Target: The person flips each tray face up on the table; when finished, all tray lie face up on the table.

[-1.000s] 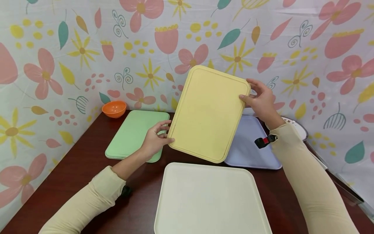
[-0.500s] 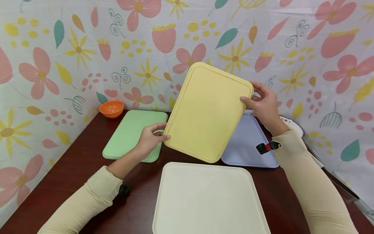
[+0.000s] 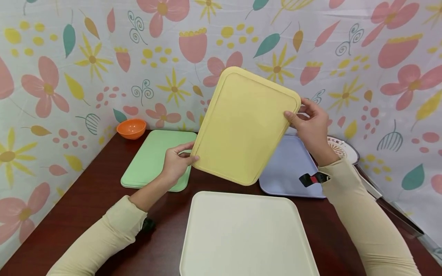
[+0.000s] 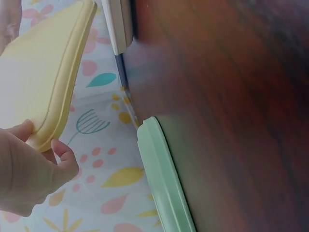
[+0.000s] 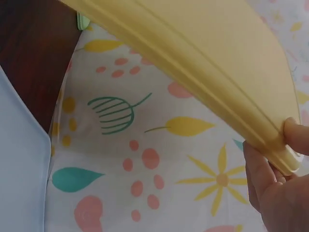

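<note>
A yellow rectangular tray [image 3: 246, 126] with rounded corners is held up in the air, tilted, its flat face toward the head camera. My left hand [image 3: 176, 163] pinches its lower left corner, thumb on the near face. At the upper right corner my right hand [image 3: 312, 126] grips the rim, thumb in front and fingers behind. In the left wrist view the left hand [image 4: 36, 166] holds the yellow tray's corner [image 4: 53, 96]; in the right wrist view the right hand [image 5: 285, 188] does likewise. Below it, a large cream tray [image 3: 245, 234] lies on the table.
Behind my left hand lies a green tray [image 3: 152, 157], seemingly stacked. A lavender tray [image 3: 290, 172] lies at the right, partly covered by the yellow one. An orange bowl [image 3: 131, 128] stands at the back left, a white patterned plate [image 3: 348, 151] at the right. Floral cloth [image 3: 165, 50] hangs behind.
The yellow tray has moved slightly left and up in the head view and tilted a little, with both hands still holding it. The head view has shifted slightly.
</note>
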A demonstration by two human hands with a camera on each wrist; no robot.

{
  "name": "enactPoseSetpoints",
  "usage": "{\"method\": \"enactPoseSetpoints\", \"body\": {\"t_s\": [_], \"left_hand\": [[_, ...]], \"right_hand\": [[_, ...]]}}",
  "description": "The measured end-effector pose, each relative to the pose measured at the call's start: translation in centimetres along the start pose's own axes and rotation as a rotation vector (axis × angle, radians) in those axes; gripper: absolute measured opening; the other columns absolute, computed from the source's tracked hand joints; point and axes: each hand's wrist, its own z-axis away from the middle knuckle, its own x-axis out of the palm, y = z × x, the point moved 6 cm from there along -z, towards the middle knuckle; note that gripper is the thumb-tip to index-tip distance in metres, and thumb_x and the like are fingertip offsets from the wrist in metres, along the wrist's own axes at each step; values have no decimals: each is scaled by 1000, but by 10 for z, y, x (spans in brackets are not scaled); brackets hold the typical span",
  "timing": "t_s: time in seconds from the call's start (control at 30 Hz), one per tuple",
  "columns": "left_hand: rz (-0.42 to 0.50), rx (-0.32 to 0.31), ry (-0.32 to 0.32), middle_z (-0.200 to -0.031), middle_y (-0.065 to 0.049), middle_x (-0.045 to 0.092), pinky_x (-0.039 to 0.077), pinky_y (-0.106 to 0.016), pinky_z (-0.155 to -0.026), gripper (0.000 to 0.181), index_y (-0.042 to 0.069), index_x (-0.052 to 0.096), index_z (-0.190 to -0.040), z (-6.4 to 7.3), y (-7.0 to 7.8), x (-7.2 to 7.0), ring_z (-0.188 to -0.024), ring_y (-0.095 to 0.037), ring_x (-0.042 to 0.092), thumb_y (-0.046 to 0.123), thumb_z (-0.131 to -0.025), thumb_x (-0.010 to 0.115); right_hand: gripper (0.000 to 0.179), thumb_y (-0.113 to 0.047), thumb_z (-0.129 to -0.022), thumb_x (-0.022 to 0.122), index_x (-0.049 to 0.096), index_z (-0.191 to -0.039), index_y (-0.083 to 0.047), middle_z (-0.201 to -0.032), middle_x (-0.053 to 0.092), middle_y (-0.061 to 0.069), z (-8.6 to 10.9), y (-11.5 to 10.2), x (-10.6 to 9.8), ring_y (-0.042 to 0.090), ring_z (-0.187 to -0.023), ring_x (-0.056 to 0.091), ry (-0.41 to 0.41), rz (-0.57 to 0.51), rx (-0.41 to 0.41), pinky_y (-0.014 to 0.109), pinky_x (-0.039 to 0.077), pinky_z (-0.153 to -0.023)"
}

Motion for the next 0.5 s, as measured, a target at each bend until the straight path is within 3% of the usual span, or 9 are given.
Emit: {"method": "enactPoseSetpoints", "body": {"t_s": [0.13,0.2,0.33,0.4,0.5], "left_hand": [[34,28,51,-114,-11,66,54,-20,-67,50,-3,64,-128,0,2,-2,-80,-4,68,-15,-81,72],[57,50,73,-114,-9,67,55,-21,-66,49,-4,65,-127,0,3,-3,-79,-4,68,-16,-80,72],[40,141,116,-108,-9,72,57,-23,-71,41,-7,68,-119,0,6,-7,-85,-4,68,-15,-79,74],[5,208,143,-104,-12,74,56,-22,-73,34,-8,72,-112,0,9,-10,-89,-4,68,-14,-78,75],[-42,314,165,-99,-15,75,54,-18,-70,25,-6,76,-101,0,15,-13,-90,-4,68,-14,-77,76]], "right_hand": [[49,0,-81,80,64,-127,-5,-94,53,6,2,-2,2,8,-72,67,10,-4,27,23,57,-62],[49,-3,-82,79,62,-128,-10,-89,51,4,4,-2,1,8,-68,64,11,53,41,23,56,-56],[44,-10,-87,76,58,-127,-18,-80,60,-1,7,0,1,10,-63,63,-32,130,51,24,50,-42],[40,-11,-91,72,56,-128,-17,-83,67,0,8,2,2,12,-68,68,-92,68,66,25,50,-42],[37,-8,-98,62,54,-134,-12,-94,71,3,9,3,3,16,-76,71,-184,-132,125,26,53,-47]]}}
